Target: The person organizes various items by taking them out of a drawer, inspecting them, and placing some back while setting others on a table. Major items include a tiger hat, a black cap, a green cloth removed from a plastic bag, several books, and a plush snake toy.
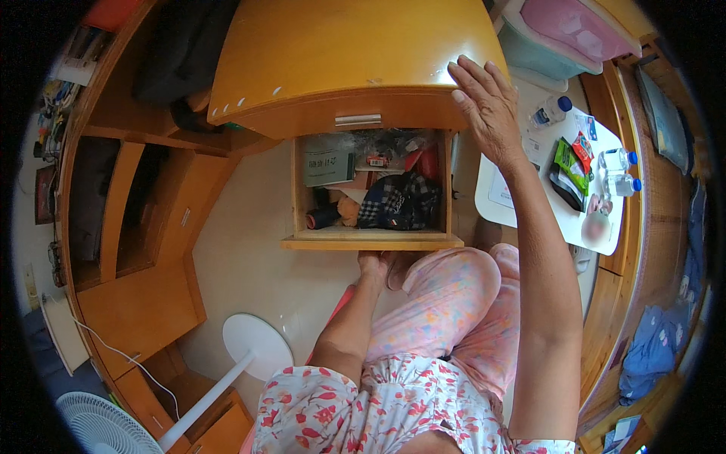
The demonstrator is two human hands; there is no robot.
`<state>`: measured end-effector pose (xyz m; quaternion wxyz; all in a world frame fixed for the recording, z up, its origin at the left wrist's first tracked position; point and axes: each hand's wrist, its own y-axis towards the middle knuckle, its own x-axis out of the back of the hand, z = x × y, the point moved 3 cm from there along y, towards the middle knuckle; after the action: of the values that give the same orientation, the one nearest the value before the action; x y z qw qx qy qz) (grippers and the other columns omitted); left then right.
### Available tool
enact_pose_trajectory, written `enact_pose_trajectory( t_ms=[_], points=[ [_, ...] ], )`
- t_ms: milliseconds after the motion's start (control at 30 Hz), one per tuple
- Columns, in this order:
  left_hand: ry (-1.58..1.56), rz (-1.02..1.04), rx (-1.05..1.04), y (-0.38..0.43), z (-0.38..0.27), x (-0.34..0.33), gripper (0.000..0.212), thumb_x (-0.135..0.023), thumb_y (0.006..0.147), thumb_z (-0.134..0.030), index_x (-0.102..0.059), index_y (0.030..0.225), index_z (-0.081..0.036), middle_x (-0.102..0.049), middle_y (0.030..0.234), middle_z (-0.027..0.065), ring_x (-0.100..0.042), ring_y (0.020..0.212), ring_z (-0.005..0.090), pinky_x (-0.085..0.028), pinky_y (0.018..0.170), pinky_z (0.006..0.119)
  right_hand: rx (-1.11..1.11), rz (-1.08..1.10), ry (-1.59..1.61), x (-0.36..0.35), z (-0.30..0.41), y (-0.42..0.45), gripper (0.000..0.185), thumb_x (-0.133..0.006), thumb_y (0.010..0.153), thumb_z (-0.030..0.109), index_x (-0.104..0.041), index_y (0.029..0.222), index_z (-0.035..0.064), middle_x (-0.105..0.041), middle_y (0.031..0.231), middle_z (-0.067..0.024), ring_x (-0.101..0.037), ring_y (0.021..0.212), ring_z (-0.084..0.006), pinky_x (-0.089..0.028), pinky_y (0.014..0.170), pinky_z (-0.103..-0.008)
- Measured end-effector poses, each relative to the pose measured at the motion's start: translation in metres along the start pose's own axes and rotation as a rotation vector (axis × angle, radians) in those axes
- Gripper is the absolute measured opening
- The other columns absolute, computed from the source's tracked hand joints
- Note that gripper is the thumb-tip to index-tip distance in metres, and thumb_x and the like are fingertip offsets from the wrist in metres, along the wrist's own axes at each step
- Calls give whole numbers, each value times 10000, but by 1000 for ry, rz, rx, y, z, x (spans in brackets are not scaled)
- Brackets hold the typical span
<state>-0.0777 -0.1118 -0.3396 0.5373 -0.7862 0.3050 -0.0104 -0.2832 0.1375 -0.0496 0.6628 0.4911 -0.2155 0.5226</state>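
Before me a wooden drawer (371,244) is pulled out from under a varnished cabinet top (351,45). My left hand (374,262) is against the outer face of the drawer front; its fingers are hidden there. My right hand (488,105) lies flat at the right edge of the cabinet top, holding nothing. Inside the drawer are a green book (328,167), a dark checked cloth item (397,204), a dark thread spool (323,218) and a fuzzy orange-brown thing (347,211). Clear plastic wrapping (368,139) and a red item (426,163) lie farther back. Above sits a closed drawer with a metal handle (358,120).
At right, a white table (493,213) bears bottles (550,112), a green snack bag (572,170) and papers. Plastic bins (544,51) stand behind it. A white fan (105,425) with a round base (258,346) stands at lower left, near wooden cabinets (142,301).
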Motion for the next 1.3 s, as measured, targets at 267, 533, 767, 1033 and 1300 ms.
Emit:
enact_pose_trajectory(
  t_ms=[267, 533, 767, 1033, 1300],
  points=[
    [752, 29, 313, -17, -17, -11, 233, -487, 874, -217, -515, 916, 10, -577, 741, 123, -584, 615, 246, -527, 541, 380, 38, 40, 7, -3, 1, 2, 467, -367, 874, 488, -438, 1264, 242, -358, 1351, 22, -222, 1289, -252, -115, 1016, -555],
    [1315, 522, -27, -89, -110, -92, 250, -535, 833, -239, -523, 806, 9, -562, 664, 112, -581, 553, 200, -477, 442, 302, -69, 65, 314, 26, 10, -47, 540, -483, 845, 403, -393, 1286, 104, -343, 1360, -81, -199, 1291, -342, -132, 998, -582],
    [1798, 222, -392, -31, -97, -119, 471, -599, 808, -154, -440, 1206, 41, -430, 1253, 197, -476, 1092, 287, -409, 818, 340, -836, 184, 1158, 70, 29, -189, 414, -557, 814, 118, -457, 1160, -86, -573, 1044, -169, -558, 951, -205, -415, 865, -279],
    [1349, 464, -244, -74, -115, -160, 275, -539, 844, -151, -538, 1065, 13, -582, 971, 67, -539, 853, 191, -406, 805, 326, -1146, -10, 1261, 68, -6, -224, 338, -542, 800, 87, -498, 1094, -76, -608, 900, -122, -570, 710, -123, -463, 686, -222],
    [1266, 1069, -528, -226, -213, -210, 172, -577, 778, -69, -610, 930, 5, -613, 853, 12, -545, 829, 110, -421, 724, 247, -1187, -37, 1282, 54, -16, -228, 299, -519, 846, 180, -528, 1070, -19, -606, 869, -100, -553, 668, -113, -454, 613, -218]
  ],
)
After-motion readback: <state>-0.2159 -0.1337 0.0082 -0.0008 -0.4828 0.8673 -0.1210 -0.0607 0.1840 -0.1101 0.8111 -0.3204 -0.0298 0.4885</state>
